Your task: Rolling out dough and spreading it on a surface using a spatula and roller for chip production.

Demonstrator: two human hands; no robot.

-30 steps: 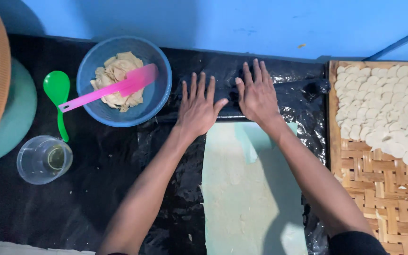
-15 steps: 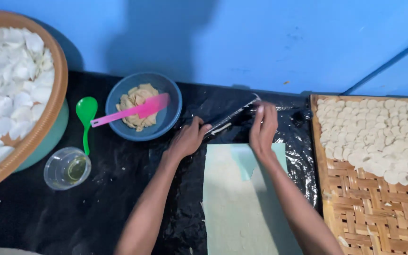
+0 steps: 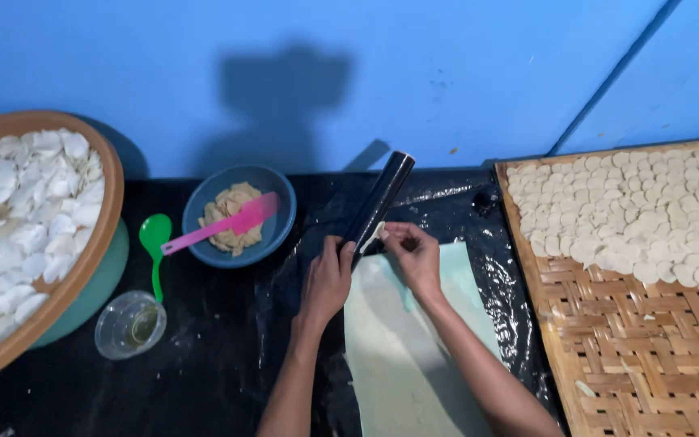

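The black cylindrical rolling pin is tilted up at the far end of the pale flat sheet of dough on the black plastic-covered desk, with the left hand closed around its lower end. The right hand pinches a bit of dough at the pin with narrow fingers. To the left are a blue bowl with a pink spatula, a green spoon, a clear plastic cup and a round tray of white pieces; to the right is a woven bamboo tray.

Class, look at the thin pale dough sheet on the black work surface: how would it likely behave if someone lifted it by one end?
The dough sheet looks very thin and flat, so it would probably droop and stretch. Its end near the black roller, pinched by the right hand, already bends, suggesting floppiness. It may tear easily.
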